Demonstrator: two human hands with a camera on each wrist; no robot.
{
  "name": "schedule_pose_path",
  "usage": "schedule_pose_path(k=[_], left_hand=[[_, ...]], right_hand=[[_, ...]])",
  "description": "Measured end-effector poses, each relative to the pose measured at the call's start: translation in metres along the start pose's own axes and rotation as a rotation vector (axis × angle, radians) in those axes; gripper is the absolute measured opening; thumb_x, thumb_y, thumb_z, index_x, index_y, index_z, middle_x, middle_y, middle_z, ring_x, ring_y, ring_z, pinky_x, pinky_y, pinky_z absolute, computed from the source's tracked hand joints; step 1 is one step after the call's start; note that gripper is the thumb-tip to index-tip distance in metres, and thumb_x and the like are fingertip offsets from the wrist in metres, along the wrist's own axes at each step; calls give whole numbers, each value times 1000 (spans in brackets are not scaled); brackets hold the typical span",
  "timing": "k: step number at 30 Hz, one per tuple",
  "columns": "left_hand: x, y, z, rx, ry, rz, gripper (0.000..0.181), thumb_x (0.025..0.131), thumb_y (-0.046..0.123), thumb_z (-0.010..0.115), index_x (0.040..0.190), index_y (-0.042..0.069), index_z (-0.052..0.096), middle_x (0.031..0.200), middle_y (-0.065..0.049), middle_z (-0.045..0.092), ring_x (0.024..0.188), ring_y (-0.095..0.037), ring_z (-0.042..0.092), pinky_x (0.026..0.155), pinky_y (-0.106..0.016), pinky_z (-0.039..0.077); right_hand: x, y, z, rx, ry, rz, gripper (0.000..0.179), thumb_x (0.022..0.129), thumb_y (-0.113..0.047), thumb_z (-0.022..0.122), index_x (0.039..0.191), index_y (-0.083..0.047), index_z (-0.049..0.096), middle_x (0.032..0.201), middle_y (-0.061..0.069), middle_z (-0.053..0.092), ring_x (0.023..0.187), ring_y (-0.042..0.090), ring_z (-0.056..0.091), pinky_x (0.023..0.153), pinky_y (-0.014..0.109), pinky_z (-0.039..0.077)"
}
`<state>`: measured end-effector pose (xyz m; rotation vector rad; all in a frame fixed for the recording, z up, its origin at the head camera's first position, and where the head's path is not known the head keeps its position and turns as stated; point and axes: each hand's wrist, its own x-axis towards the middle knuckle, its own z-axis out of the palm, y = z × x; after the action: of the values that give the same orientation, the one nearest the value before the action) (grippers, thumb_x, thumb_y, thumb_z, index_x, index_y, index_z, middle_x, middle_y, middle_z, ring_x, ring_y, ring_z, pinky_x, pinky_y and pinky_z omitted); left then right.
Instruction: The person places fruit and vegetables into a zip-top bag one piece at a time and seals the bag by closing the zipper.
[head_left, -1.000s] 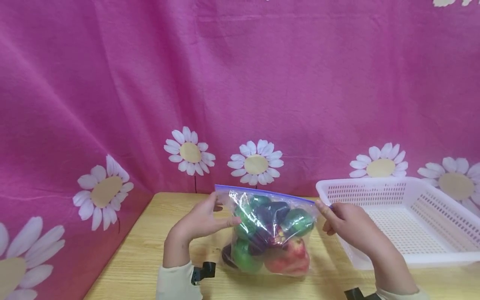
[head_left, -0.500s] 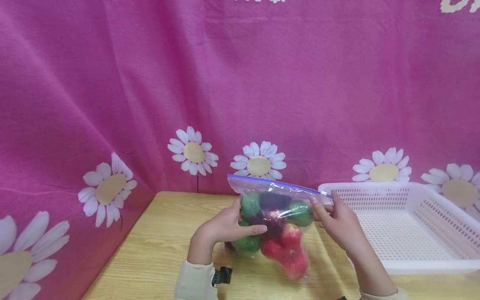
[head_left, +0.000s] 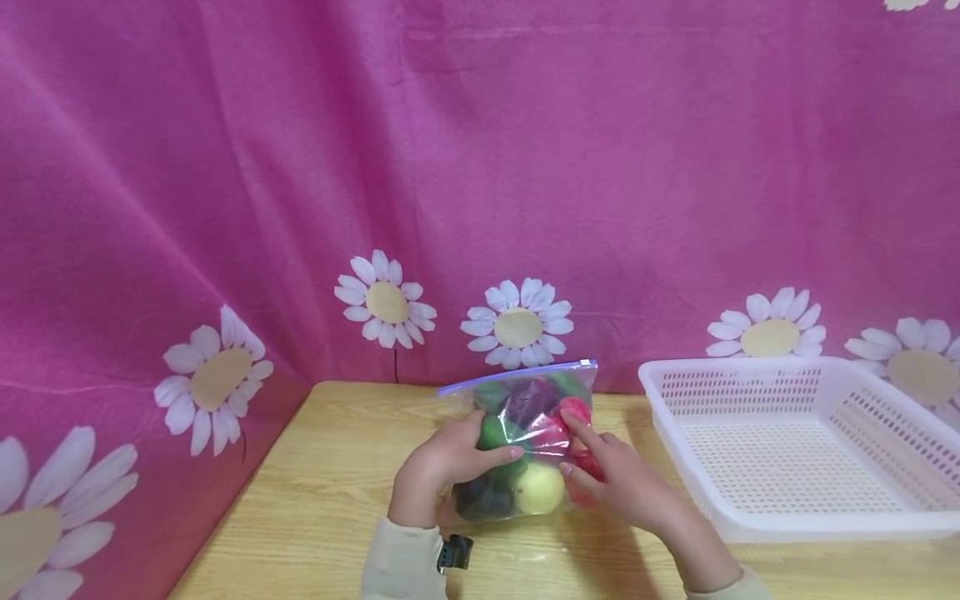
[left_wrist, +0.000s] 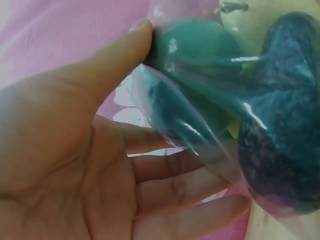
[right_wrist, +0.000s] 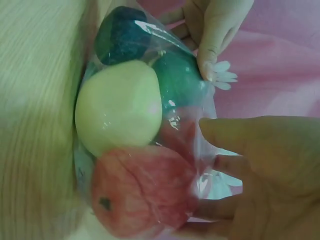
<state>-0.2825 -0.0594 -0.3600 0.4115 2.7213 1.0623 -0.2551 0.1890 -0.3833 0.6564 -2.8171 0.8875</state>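
Note:
A clear zip bag (head_left: 536, 437) full of fruit stands up between both hands, its purple zip strip (head_left: 517, 377) at the top. Through the plastic show a pale yellow fruit (right_wrist: 120, 107), a red fruit (right_wrist: 142, 192), a green fruit (left_wrist: 200, 42) and a dark, bumpy avocado-like fruit (left_wrist: 285, 115). My left hand (head_left: 438, 462) holds the bag's left side, thumb in front and fingers behind. On the right side, my right hand (head_left: 626, 483) grips it with the thumb on the near face and fingers spread round the edge.
To the right, a white plastic basket (head_left: 757, 458) with perforated walls stands on the wooden table (head_left: 300, 500). A pink cloth (head_left: 600, 167) printed with daisies hangs behind the table and along its left side.
The bag has turned, bringing the pale yellow fruit to the front and the red fruit to the right. My right hand has moved left, from the zip's corner down to the bag's side.

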Motion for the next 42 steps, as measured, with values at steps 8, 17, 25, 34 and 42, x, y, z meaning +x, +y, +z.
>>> schedule_pose_path(k=[8, 17, 25, 34, 42], left_hand=[[0, 5, 2, -9, -3, 1, 91, 92, 46, 71, 160, 4, 28, 156, -21, 42, 143, -41, 40, 113, -61, 35], [3, 5, 4, -2, 5, 14, 90, 92, 44, 72, 160, 5, 28, 154, -21, 45, 140, -40, 43, 111, -61, 37], [4, 1, 7, -6, 8, 31, 90, 91, 43, 73, 159, 2, 29, 151, -23, 47, 137, -40, 46, 110, -62, 39], [4, 0, 6, -17, 12, 37, 91, 92, 44, 72, 159, 3, 28, 152, -23, 46, 137, -40, 47, 109, -62, 39], [4, -1, 6, -15, 3, 32, 91, 92, 45, 72, 159, 2, 29, 150, -24, 48, 134, -41, 49, 108, -63, 39]], right_hand=[[-5, -7, -13, -49, -51, 35, 64, 97, -30, 68, 152, -6, 46, 87, 8, 67, 81, 20, 64, 76, 43, 53], [-9, -1, -16, -106, -98, -5, 80, 85, -26, 82, 152, -9, 43, 82, 0, 69, 75, 18, 64, 75, 44, 54], [-13, 5, -13, -123, -81, -67, 88, 74, -6, 88, 149, -11, 43, 64, -6, 51, 60, 10, 47, 59, 31, 46], [-11, 3, -10, -145, -53, -34, 85, 72, 4, 84, 147, -12, 45, 68, -3, 60, 62, 13, 53, 56, 31, 45], [-11, 6, -7, -143, -45, -51, 84, 72, 3, 84, 145, -12, 46, 70, -2, 61, 62, 13, 53, 55, 30, 45]])
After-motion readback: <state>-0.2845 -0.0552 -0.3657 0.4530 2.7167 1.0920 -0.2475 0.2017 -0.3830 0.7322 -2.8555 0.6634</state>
